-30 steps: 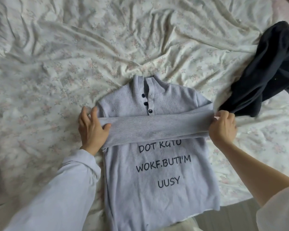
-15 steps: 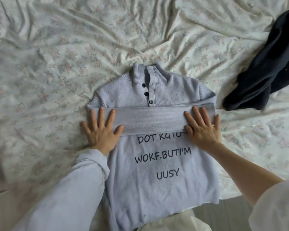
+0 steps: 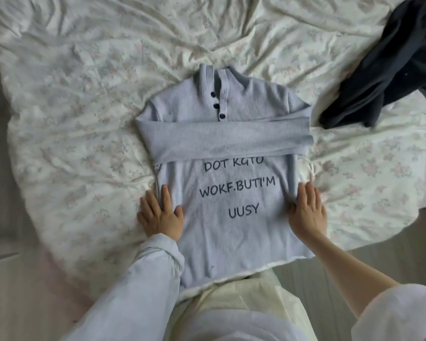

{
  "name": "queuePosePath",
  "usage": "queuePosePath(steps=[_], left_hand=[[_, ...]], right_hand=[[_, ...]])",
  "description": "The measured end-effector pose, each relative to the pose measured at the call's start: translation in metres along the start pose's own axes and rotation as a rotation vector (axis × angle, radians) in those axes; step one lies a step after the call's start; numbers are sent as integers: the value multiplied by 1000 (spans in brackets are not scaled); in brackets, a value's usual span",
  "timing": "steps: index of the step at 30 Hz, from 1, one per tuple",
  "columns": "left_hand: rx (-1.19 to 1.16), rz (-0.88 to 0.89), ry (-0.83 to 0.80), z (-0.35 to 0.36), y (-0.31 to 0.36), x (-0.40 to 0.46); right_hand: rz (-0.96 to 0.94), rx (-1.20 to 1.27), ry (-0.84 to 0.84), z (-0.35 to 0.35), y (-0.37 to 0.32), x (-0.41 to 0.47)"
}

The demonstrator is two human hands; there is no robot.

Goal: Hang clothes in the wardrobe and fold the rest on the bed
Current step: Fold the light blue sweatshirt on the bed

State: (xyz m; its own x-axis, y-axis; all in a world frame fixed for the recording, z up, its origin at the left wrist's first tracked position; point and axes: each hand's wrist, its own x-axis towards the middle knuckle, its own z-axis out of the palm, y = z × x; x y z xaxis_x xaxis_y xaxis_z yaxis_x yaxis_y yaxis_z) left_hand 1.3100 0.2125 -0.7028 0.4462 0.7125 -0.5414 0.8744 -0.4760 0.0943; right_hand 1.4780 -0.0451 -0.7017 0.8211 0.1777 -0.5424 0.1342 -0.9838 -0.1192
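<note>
A light grey-blue sweater (image 3: 226,232) with dark buttons and black lettering lies face up on the bed (image 3: 71,119), collar away from me. Its sleeves are folded flat across the chest in a band (image 3: 225,137). My left hand (image 3: 160,214) rests flat with straight fingers on the sweater's left side edge, below the sleeve band. At the right side edge my right hand (image 3: 306,210) lies flat as well, fingers pointing up the bed. Neither hand grips the cloth. The sweater's hem hangs at the bed's near edge.
A dark navy garment (image 3: 389,70) lies crumpled on the bed at the upper right, just clear of the sweater's shoulder. The floral sheet is wrinkled all around. Pale floor (image 3: 330,274) shows past the bed's near edge, beside my legs.
Both hands let go of the folded sleeve band, pressed it flat, then slid down toward me along the sweater's sides to the lower body of the sweater.
</note>
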Motion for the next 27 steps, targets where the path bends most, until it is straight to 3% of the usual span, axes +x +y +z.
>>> queuePosePath(steps=[4,7,11,16,21,27], left_hand=[[9,33,171,7,-14,-17],[-30,-61,119,15,-18,-41],[-261,-271,129,39,-28,-73],[-503,-475,72,57,-47,-107],[-721,-479,81,38,-57,-115],[-897,-387,157,-18,-38,-104]], right_hand=[[162,161,3,12,20,-20],[206,273,-92,18,37,-25],[239,435,-234,28,57,-31],[243,645,-196,35,79,-52],[197,655,-153,11,84,-63],[202,877,-38,-34,64,-61]])
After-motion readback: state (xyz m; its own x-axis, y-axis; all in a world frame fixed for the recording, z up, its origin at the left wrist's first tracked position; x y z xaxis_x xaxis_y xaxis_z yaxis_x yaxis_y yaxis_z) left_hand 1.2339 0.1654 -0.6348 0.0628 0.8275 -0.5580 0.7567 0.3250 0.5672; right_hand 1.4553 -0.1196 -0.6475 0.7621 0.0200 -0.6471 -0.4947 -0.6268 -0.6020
